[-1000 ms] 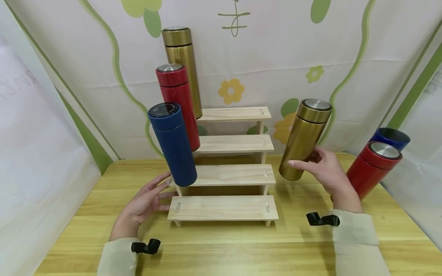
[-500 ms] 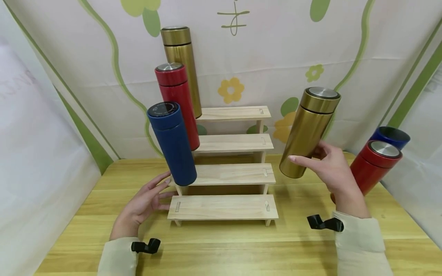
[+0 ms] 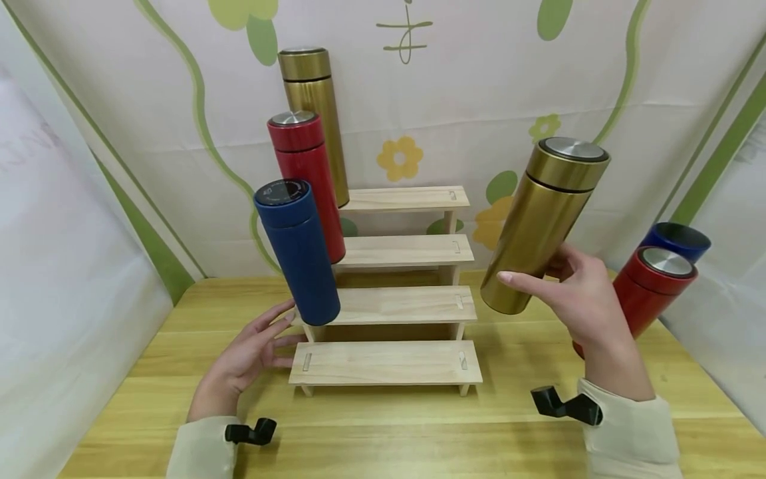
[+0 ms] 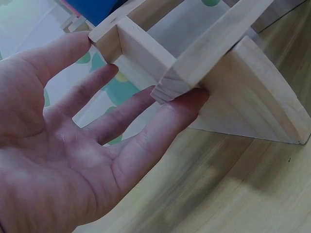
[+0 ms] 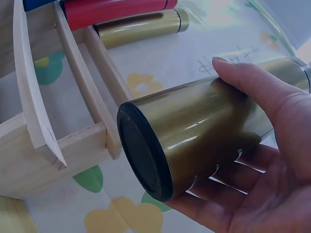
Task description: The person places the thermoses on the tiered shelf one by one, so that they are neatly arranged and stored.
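Observation:
My right hand (image 3: 589, 303) grips a gold thermos (image 3: 541, 229) near its lower part, thumb across the front. The thermos leans, its steel-topped lid to the upper right and its dark base (image 5: 143, 153) toward the stepped wooden rack (image 3: 385, 362). It is held in the air right of the rack. My left hand (image 3: 245, 356) is at the rack's left side, fingers spread and fairly straight, with fingertips (image 4: 194, 99) touching the shelf ends. On the rack's left end stand a blue thermos (image 3: 299, 253), a red thermos (image 3: 305, 179) and another gold thermos (image 3: 317, 113), each one step higher.
At the right of the wooden table (image 3: 395, 432) stand a second red thermos (image 3: 655, 286), partly behind my right wrist, and a blue cylinder (image 3: 676, 239) behind it. A printed cloth (image 3: 455, 100) hangs behind the rack.
My right hand has raised the gold thermos and brought it nearer to me, and its lid tips further right. My left hand stays at the rack's side.

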Demonstrator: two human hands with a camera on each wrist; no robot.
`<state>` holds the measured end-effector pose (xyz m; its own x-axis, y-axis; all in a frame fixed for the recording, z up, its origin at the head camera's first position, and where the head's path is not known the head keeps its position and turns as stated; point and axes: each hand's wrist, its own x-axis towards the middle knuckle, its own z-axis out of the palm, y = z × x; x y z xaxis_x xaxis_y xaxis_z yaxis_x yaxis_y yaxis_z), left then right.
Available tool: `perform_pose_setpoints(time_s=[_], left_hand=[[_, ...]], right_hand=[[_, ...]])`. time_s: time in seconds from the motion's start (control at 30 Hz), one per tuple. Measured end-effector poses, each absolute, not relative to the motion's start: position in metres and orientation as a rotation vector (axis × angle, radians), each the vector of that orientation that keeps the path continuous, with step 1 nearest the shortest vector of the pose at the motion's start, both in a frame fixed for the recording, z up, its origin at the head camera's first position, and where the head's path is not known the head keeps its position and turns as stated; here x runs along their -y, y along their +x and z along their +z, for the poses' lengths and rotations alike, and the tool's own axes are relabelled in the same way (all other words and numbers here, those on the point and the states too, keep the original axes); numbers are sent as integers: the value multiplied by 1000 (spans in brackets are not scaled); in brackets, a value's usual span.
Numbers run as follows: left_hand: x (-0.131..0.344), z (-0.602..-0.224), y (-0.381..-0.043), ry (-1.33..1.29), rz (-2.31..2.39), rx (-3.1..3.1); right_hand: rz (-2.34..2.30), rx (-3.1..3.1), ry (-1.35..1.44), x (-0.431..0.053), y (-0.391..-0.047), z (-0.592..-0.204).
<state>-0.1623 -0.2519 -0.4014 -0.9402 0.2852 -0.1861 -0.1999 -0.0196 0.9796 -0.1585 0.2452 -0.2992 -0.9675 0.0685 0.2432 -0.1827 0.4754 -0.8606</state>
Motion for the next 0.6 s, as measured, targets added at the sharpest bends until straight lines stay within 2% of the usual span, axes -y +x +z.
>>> perform_pose_setpoints(time_s=[0.6], left_hand=[[251,-402,-161,68,2038,-1933]], right_hand=[[1522,2447,139,-226,-159,-277]])
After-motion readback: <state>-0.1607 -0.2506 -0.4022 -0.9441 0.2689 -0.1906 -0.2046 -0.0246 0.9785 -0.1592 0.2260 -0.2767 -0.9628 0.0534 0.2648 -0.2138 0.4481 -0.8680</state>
